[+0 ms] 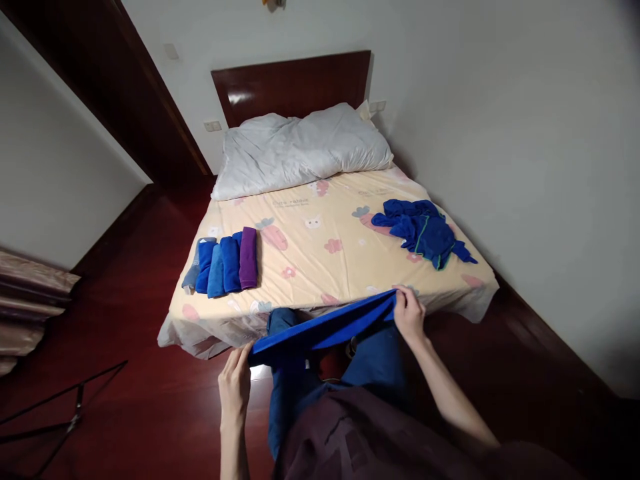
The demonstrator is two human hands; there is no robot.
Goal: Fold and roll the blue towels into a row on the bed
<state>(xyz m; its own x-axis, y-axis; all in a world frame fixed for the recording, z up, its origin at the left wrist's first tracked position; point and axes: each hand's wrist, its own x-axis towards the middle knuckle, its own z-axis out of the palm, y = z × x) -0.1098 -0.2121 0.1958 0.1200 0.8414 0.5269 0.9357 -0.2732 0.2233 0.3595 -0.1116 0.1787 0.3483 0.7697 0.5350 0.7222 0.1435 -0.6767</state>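
Observation:
A blue towel [325,325] is stretched between my two hands, above my legs and just in front of the bed's near edge. My left hand [235,377] pinches its left corner, with the fingers closed. At the other end, my right hand [409,312] grips the right corner, held a little higher. The cloth hangs in a fold along its length, and its lower part is in shadow. On the left of the bed lies a row of rolled towels [230,263], several blue and one purple. To the right is a crumpled heap of blue cloths [425,230], one with green edging.
The bed [310,247] has a cream sheet printed with carrots and rabbits. A bunched white quilt [305,147] lies by the dark headboard [295,87]. Black metal stand legs [75,417] rest on the floor at lower left, near a curtain [30,307]. A wall runs along the right.

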